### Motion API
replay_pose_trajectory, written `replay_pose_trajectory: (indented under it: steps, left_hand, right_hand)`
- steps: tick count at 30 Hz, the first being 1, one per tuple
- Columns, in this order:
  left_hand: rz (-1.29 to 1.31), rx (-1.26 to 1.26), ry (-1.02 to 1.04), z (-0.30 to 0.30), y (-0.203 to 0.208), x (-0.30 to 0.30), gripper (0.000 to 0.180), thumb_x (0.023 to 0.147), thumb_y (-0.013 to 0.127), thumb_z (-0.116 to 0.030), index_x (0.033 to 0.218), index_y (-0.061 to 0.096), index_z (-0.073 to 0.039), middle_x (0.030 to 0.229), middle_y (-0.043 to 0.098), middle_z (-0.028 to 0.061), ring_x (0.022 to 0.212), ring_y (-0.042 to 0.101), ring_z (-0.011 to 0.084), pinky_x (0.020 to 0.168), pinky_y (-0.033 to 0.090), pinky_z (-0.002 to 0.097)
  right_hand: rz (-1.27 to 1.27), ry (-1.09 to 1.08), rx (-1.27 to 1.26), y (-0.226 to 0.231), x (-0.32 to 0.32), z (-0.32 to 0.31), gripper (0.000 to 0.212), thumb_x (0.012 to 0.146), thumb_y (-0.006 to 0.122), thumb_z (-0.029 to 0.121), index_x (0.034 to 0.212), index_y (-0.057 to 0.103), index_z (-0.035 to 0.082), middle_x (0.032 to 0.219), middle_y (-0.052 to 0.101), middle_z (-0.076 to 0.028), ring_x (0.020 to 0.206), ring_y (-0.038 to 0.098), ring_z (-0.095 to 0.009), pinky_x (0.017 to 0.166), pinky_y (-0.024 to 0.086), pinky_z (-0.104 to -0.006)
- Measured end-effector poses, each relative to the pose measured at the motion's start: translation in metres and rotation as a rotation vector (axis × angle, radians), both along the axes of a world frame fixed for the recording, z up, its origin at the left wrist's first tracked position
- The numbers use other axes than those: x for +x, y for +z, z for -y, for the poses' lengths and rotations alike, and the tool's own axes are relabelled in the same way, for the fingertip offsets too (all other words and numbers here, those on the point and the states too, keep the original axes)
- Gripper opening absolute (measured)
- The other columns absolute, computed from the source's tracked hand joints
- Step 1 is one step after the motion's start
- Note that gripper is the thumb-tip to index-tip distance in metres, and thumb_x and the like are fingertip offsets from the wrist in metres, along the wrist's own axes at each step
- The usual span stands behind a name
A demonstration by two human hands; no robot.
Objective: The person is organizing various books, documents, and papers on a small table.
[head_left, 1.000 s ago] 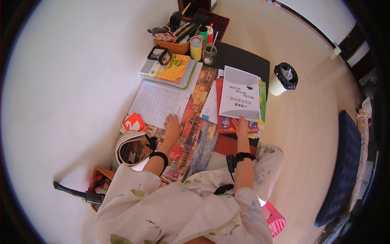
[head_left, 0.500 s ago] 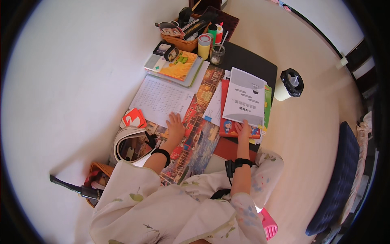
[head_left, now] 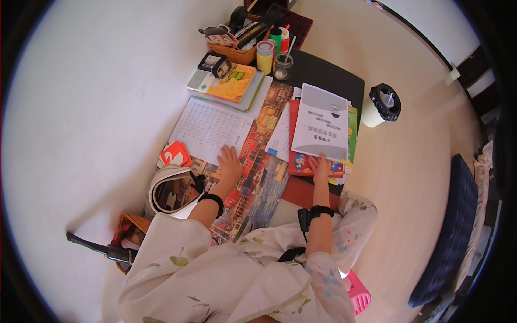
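My left hand (head_left: 230, 164) lies flat with fingers spread, its fingertips on the lower edge of a printed sheet of paper (head_left: 207, 126) and its palm on the picture-covered table mat (head_left: 245, 188). My right hand (head_left: 321, 166) rests on a red book (head_left: 299, 168), fingers stretched toward the bottom edge of a white and grey booklet (head_left: 322, 121) on top of it; neither is gripped. A green book (head_left: 352, 137) sticks out at the pile's right side. Left of the pile is a loose sheet with a blue binder clip (head_left: 273, 149).
Red cards (head_left: 175, 154) and a rolled cream item (head_left: 171, 188) sit at the table's left edge. Farther back are stacked books (head_left: 231, 83), a yellow canister (head_left: 264, 58), a glass jar (head_left: 283, 67) and a filled wicker basket (head_left: 237, 53). A bin (head_left: 371, 114) stands right of the table.
The whole view has shifted slightly, so the table sits a little higher in the picture. Both hands keep nearly the same places on the sheet and the red book.
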State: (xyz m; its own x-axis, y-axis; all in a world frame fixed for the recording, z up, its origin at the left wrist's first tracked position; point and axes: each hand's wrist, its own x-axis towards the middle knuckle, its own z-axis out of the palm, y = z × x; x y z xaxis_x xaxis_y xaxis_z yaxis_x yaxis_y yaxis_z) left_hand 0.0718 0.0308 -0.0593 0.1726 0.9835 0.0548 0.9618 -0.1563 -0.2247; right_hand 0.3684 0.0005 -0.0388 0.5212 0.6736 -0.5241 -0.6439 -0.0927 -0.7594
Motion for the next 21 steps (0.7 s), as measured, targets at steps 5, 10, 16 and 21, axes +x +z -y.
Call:
replay_pose_trajectory:
  steps: [5, 10, 16, 21]
  left_hand:
    - [0.034, -0.022, -0.007, 0.000, 0.000, 0.001, 0.060, 0.076, 0.049, -0.029, 0.126, 0.032, 0.000, 0.130, 0.026, 0.0238, 0.119, 0.028, 0.0358, 0.089, 0.031, 0.0483]
    - [0.026, 0.042, -0.023, 0.000, 0.000, -0.006, 0.059, 0.074, 0.050, -0.028, 0.124, 0.034, 0.000, 0.129, 0.028, 0.0236, 0.117, 0.030, 0.0359, 0.089, 0.031, 0.0482]
    - [0.225, -0.082, -0.087, -0.014, 0.021, -0.011, 0.056, 0.067, 0.061, -0.022, 0.116, 0.042, -0.002, 0.116, 0.040, 0.0223, 0.106, 0.041, 0.0353, 0.072, 0.047, 0.0428]
    - [0.211, 0.039, -0.161, -0.015, 0.018, -0.018, 0.056, 0.064, 0.063, -0.016, 0.113, 0.041, -0.002, 0.104, 0.042, 0.0199, 0.093, 0.048, 0.0348, 0.063, 0.052, 0.0347]
  right_hand:
    - [-0.019, 0.045, 0.028, -0.005, 0.005, 0.006, 0.036, 0.083, 0.049, 0.019, 0.111, 0.037, 0.002, 0.098, 0.056, -0.017, 0.081, 0.061, -0.026, 0.067, 0.052, -0.0329]
    - [-0.022, 0.059, 0.009, 0.000, -0.002, 0.006, 0.031, 0.083, 0.048, 0.019, 0.107, 0.040, 0.001, 0.098, 0.056, -0.017, 0.085, 0.060, -0.027, 0.071, 0.050, -0.0334]
    - [-0.019, 0.047, 0.012, -0.003, 0.005, 0.007, 0.031, 0.083, 0.049, 0.019, 0.108, 0.041, 0.002, 0.097, 0.057, -0.017, 0.082, 0.061, -0.027, 0.069, 0.051, -0.0326]
    - [-0.031, 0.064, 0.026, 0.000, -0.001, 0.006, 0.031, 0.083, 0.049, 0.019, 0.107, 0.041, 0.002, 0.098, 0.057, -0.016, 0.085, 0.060, -0.027, 0.070, 0.050, -0.0327]
